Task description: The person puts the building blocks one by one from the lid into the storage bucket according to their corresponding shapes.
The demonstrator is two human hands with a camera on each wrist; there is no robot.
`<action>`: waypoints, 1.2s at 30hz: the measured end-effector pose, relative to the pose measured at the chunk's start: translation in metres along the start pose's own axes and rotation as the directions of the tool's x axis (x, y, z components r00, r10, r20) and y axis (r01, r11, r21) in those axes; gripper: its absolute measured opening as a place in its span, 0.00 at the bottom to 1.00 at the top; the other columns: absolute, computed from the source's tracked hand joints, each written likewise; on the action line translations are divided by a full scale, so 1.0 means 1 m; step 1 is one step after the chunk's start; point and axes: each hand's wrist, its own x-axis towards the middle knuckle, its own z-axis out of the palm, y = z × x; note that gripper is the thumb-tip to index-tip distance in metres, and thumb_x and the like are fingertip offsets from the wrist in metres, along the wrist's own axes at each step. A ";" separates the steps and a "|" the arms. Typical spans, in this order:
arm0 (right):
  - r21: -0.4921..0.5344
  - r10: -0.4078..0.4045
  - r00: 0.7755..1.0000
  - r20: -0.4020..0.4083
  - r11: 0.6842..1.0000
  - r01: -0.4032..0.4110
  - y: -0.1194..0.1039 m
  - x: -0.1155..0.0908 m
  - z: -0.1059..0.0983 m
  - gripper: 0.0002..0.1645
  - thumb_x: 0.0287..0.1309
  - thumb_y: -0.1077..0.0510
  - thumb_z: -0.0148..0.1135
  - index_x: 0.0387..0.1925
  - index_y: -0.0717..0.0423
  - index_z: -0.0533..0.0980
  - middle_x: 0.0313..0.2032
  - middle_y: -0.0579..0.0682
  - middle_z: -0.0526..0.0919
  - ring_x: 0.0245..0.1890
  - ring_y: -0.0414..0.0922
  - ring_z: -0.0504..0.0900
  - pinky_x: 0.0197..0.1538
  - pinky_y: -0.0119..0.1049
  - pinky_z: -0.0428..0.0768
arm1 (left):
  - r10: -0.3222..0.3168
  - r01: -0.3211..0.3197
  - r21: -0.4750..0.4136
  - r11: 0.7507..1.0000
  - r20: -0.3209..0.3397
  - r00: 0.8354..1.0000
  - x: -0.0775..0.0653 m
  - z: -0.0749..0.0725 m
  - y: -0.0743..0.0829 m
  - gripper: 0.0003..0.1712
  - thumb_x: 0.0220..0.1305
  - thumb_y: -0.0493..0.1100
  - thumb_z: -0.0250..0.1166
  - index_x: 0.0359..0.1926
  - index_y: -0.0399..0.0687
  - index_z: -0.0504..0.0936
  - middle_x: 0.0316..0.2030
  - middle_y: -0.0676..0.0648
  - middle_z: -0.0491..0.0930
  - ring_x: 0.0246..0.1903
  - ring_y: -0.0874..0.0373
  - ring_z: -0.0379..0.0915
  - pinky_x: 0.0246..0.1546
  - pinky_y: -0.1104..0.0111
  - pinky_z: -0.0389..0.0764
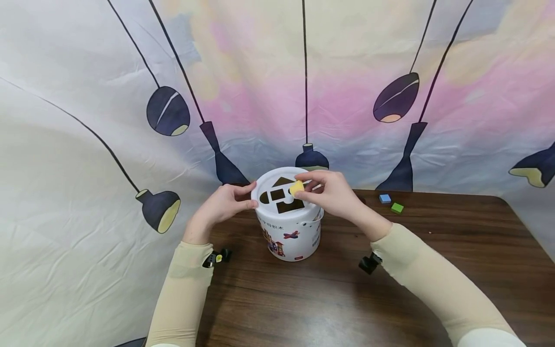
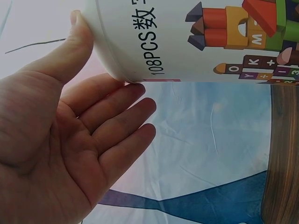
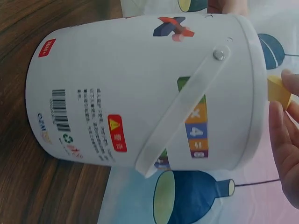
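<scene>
While bracing the bucket (image 1: 299, 236) with the left hand (image 1: 223, 203), fingers extended rather than clenched, probably best to press lightly on the lid (image 1: 266, 183). To pass the block (image 1: 297, 187) through, seemingly the step in hand, turn it to fit before lowering it straight, without tilting. Find the block pinched in the right hand (image 1: 330, 193), between thumb and fingers, just over the lid near the square hole (image 1: 277, 194), across from the left hand; impossible to tell whether touching the lid.
</scene>
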 end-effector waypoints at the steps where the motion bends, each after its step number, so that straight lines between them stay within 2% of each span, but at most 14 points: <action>1: -0.007 -0.009 1.000 0.006 1.000 0.009 0.000 0.002 0.002 0.28 0.63 0.53 0.80 0.63 0.52 0.86 0.46 0.46 0.89 0.40 0.41 0.89 0.44 0.41 0.89 | -0.003 0.003 0.001 1.000 0.001 1.000 0.000 0.000 0.000 0.40 0.69 0.54 0.76 0.76 0.51 0.74 0.70 0.45 0.77 0.71 0.48 0.71 0.69 0.49 0.74; 7: -0.052 -0.055 0.997 0.052 0.997 0.058 -0.002 0.015 0.015 0.28 0.63 0.52 0.80 0.63 0.54 0.86 0.42 0.44 0.91 0.37 0.39 0.88 0.39 0.41 0.87 | -0.016 0.016 -0.002 1.000 0.002 1.000 -0.001 -0.001 -0.002 0.39 0.69 0.54 0.76 0.76 0.51 0.74 0.70 0.46 0.77 0.70 0.49 0.72 0.68 0.49 0.75; 12: -0.065 -0.072 0.992 0.099 0.995 0.079 -0.005 0.026 0.026 0.28 0.65 0.51 0.79 0.64 0.53 0.85 0.42 0.43 0.90 0.37 0.37 0.87 0.40 0.39 0.86 | -0.008 0.008 0.003 1.000 0.000 1.000 -0.002 -0.002 -0.001 0.39 0.69 0.54 0.76 0.76 0.50 0.74 0.69 0.44 0.78 0.69 0.48 0.73 0.67 0.49 0.76; 17: -0.084 -0.093 0.988 0.125 0.991 0.104 -0.009 0.035 0.036 0.30 0.64 0.51 0.79 0.65 0.54 0.84 0.49 0.47 0.90 0.40 0.37 0.88 0.42 0.37 0.87 | -0.012 0.012 0.003 1.000 0.011 1.000 -0.002 -0.002 -0.001 0.40 0.69 0.55 0.75 0.77 0.52 0.73 0.68 0.44 0.78 0.68 0.49 0.74 0.65 0.49 0.77; 22: -0.108 -0.067 0.986 0.154 0.991 0.084 -0.013 0.041 0.041 0.31 0.64 0.49 0.79 0.66 0.53 0.84 0.54 0.48 0.89 0.43 0.38 0.88 0.44 0.37 0.87 | -0.016 0.016 -0.001 1.000 0.018 1.000 -0.003 -0.002 -0.001 0.40 0.70 0.56 0.75 0.77 0.53 0.72 0.68 0.45 0.79 0.66 0.51 0.76 0.62 0.52 0.78; 26: -0.138 -0.048 0.981 0.186 0.988 0.074 -0.016 0.048 0.046 0.30 0.65 0.49 0.79 0.65 0.53 0.84 0.50 0.45 0.91 0.41 0.37 0.87 0.45 0.36 0.86 | -0.010 0.010 0.004 1.000 0.018 1.000 -0.003 -0.002 -0.001 0.40 0.70 0.56 0.74 0.77 0.52 0.72 0.69 0.45 0.79 0.63 0.52 0.78 0.58 0.56 0.79; 31: -0.190 -0.058 0.974 0.219 0.977 0.101 -0.019 0.051 0.050 0.29 0.66 0.50 0.78 0.65 0.54 0.84 0.44 0.46 0.92 0.39 0.37 0.88 0.43 0.35 0.86 | 0.001 -0.001 -0.002 1.000 0.025 1.000 -0.002 -0.001 0.000 0.40 0.71 0.56 0.74 0.77 0.51 0.72 0.69 0.44 0.79 0.63 0.48 0.79 0.57 0.56 0.79; 36: -0.215 -0.075 0.970 0.230 0.969 0.125 -0.022 0.052 0.054 0.28 0.67 0.51 0.77 0.65 0.55 0.84 0.45 0.47 0.92 0.40 0.38 0.89 0.43 0.33 0.86 | 0.006 -0.006 -0.004 1.000 0.028 1.000 -0.002 -0.001 0.000 0.40 0.71 0.55 0.73 0.78 0.51 0.71 0.69 0.43 0.78 0.62 0.45 0.79 0.56 0.56 0.79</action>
